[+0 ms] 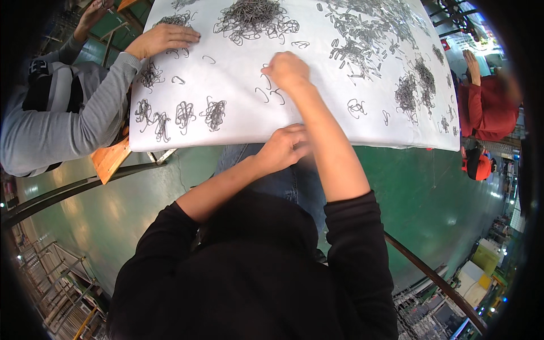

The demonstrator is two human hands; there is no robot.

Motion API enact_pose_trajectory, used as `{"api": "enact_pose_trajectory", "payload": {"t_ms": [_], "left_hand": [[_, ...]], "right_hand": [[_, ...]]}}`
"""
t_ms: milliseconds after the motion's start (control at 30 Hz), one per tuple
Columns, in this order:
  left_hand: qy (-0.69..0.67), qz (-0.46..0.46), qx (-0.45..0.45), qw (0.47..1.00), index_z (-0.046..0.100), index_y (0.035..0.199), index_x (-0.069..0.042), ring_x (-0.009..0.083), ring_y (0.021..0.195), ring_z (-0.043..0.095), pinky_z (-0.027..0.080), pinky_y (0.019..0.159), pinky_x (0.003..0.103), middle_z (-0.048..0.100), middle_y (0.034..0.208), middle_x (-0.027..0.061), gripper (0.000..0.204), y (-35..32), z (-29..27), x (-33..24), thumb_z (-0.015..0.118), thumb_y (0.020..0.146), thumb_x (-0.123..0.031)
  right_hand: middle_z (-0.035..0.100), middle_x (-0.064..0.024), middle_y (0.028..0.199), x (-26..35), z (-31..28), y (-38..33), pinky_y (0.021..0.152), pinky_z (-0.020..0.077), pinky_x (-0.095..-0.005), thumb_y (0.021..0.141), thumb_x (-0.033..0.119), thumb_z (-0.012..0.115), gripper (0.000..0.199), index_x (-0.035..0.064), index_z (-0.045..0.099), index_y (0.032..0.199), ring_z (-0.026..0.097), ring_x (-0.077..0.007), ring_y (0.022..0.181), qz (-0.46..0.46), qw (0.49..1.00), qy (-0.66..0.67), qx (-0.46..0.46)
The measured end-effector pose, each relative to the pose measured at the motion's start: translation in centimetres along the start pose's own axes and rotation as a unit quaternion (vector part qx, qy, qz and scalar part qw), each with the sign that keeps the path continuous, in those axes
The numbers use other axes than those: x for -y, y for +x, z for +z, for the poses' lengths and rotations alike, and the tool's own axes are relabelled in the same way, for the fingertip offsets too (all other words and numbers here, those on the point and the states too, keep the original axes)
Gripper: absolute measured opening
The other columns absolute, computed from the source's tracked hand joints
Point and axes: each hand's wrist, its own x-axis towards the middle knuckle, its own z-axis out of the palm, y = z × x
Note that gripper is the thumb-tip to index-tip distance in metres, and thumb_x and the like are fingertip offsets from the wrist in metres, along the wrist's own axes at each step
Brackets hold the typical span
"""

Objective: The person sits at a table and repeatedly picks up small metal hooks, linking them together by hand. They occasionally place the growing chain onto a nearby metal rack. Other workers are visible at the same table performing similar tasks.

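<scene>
R hand (287, 71) on wire hooks (271, 90), white table (238, 122)

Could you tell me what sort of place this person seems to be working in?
Probably a factory floor or workshop. A white-covered table holds heaps of small metal wire hooks, other people sit sorting beside it, and the green painted floor has metal racks nearby.
</scene>
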Motion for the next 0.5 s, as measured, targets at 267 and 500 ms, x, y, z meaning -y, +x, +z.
{"api": "enact_pose_trajectory", "payload": {"t_ms": [267,500], "left_hand": [[0.021,0.020,-0.009,1.000,0.067,0.094,-0.003,0.0196,0.072,0.060,0.050,0.066,0.029,0.065,0.089,0.0075,0.014,0.4,0.2,-0.2,0.069,0.079,-0.004],[-0.024,-0.015,-0.023,0.999,0.067,0.089,-0.004,0.0236,0.078,0.061,0.050,0.065,0.032,0.066,0.086,0.0080,0.008,0.3,0.6,-1.0,0.068,0.080,-0.004]], "right_hand": [[0.064,-0.0086,0.082,-4.3,-0.8,-2.9,0.065,0.0469,-0.0306,0.090,0.019,0.058,0.020,-0.0003,0.062,0.089,0.059,-0.0177,0.069,-0.058,0.950,0.306,-0.041],[0.064,-0.0080,0.080,-6.9,-1.9,-19.0,0.054,0.0420,-0.0219,0.087,0.005,0.064,0.014,0.0029,0.055,0.097,0.056,-0.0108,0.064,0.093,0.745,0.642,-0.157]]}}
